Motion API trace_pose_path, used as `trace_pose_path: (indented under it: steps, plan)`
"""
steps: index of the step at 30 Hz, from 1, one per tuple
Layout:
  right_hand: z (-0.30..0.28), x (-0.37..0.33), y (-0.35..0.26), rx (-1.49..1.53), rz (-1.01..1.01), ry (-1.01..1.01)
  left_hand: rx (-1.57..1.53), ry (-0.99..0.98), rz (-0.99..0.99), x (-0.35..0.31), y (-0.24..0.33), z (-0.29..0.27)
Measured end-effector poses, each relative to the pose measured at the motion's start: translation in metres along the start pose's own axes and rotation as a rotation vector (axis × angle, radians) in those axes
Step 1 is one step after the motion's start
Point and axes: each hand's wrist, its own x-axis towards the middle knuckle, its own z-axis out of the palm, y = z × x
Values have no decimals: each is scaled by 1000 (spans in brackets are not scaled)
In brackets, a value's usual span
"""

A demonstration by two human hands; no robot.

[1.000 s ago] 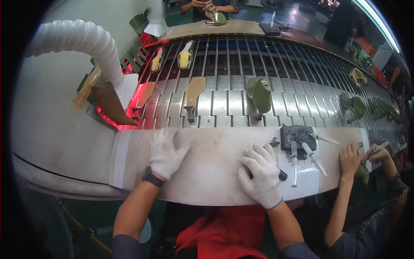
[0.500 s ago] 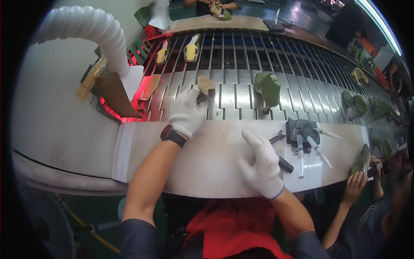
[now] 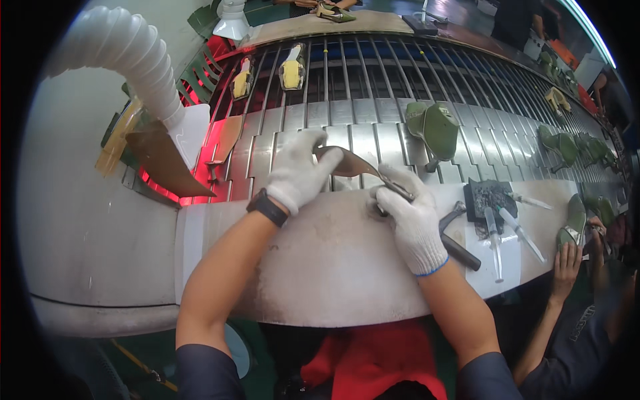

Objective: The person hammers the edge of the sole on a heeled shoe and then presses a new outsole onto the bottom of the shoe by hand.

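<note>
white-gloved, the left hand (image 3: pixel 299 172) and right hand (image 3: pixel 412 217) close their fingers on one brown shoe sole (image 3: pixel 352 165) at the table's (image 3: pixel 320 267) far edge, beside one hammer (image 3: pixel 457 237).

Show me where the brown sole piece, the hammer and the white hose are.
brown sole piece (image 3: pixel 350 165), head view, on its curved middle.
hammer (image 3: pixel 460 250), head view, on its dark handle.
white hose (image 3: pixel 137 63), head view, on its ribbed bend.

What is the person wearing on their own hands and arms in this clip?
Both the left hand and the right hand wear white knit work gloves; the right glove's cuff has a thin blue edge. A black watch sits on the left wrist. Forearms are bare, with dark grey-blue short sleeves above the elbows.
</note>
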Motion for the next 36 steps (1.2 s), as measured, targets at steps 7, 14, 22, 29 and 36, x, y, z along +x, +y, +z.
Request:
trace_pose_path:
  steps: [7, 14, 22, 29, 36]
  plan:
    - [-1, -11, 1, 261, 84, 16, 302, 65, -443, 153, -109, 33]
    - [-4, -18, 2, -135, 198, -76, 273, 248, -642, 273, -165, 63]
    - [-2, -11, -1, -527, -232, -76, 352, 214, -493, 203, -136, 32]
    - [5, -10, 10, -515, -340, 0, 163, 320, -127, 0, -27, -59]
    - [17, -34, 1, -534, -478, 160, 514, 213, 126, -210, 44, -138]
